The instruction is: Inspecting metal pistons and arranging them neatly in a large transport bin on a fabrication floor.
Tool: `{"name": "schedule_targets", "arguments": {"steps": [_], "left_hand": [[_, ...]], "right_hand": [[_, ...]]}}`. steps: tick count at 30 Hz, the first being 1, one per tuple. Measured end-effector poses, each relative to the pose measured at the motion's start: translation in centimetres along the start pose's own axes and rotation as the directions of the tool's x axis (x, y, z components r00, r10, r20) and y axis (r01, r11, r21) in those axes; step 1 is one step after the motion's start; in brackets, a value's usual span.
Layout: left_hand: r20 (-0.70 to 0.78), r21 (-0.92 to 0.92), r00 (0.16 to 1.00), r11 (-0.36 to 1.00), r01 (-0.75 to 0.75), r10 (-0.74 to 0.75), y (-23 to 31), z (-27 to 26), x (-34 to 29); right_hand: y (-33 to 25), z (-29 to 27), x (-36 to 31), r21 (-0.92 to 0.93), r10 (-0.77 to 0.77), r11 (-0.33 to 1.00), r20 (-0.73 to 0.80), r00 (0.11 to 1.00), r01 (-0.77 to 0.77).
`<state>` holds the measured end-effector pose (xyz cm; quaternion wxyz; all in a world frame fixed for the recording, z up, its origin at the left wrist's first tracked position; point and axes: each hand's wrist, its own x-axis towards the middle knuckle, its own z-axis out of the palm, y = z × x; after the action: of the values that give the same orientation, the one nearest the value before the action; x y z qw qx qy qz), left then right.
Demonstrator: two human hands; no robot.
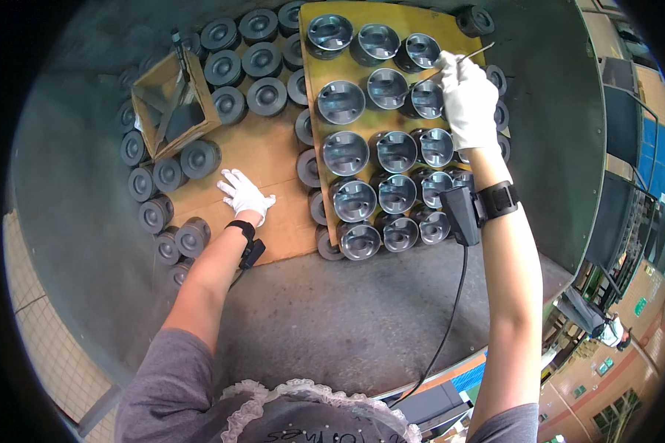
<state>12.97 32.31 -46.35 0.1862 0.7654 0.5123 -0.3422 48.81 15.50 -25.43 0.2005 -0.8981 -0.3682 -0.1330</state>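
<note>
Grey-green metal bin (74, 170): deep-walled, pistons laid out across its floor.
Upturned pistons (345, 153): where the work sat — in rows on the yellow-brown board (425, 19), open ends up, metal shiny.
Right hand (469, 96): gloved, fingers closed round a thin metal rod (482, 49), at the right side of the board, toward its far end.
Rod: slanted, one end up past the knuckles, the other low by the middle piston (386, 88) of the second row. Couldn't tell if it touched metal.
Left hand (245, 198): gloved, nothing in it, fingers spread over bare cardboard (277, 229). Hands well apart.
Technique: my read, a steady-wrist job. Light pressure and a controlled tip would have suited those walls; knuckles needed to clear the neighbouring rims, since a bump could have knocked pistons together.
Cable (463, 266): hung from the right wrist unit (459, 214) — a snag risk near the closest rows, I judged.
Wooden box (203, 100): open, left of the board, holding a dark-handled tool (179, 50) that poked past the rim, plus dark pieces I couldn't identify.
Piston cups: bosses visible inside, no loose contents I could make out.
Dark pistons (267, 96): crown up, around the box and along the board's edges.
</note>
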Motion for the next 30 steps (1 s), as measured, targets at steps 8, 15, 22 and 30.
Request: {"name": "schedule_targets", "arguments": {"steps": [8, 15, 22, 30], "left_hand": [[-0.001, 0.019, 1.0, 1.0, 0.01, -0.01, 0.5, -0.1, -0.1], [0.008, 0.015, 1.0, 1.0, 0.017, -0.018, 0.2, -0.1, 0.1], [-0.022, 0.074, 1.0, 0.997, 0.017, -0.015, -0.1, 0.4, 0.3], [-0.026, 0.237, 0.998, 0.97, -0.053, 0.061, 0.2, -0.2, -1.0]], "right_hand": [[-3.3, 1.7, 1.5, 0.083, 0.023, 0.996, 0.007, 1.0, -0.023], [-1.7, -6.4, -0.1, 0.038, -0.092, 0.996, 0.185, 0.978, 0.087], [-2.5, -14.2, -10.5, 0.157, 0.258, 0.933, 0.331, 0.907, -0.323], [0.2, -9.5, -13.7, 0.035, 0.308, 0.94, 0.341, 0.888, -0.339]]}}
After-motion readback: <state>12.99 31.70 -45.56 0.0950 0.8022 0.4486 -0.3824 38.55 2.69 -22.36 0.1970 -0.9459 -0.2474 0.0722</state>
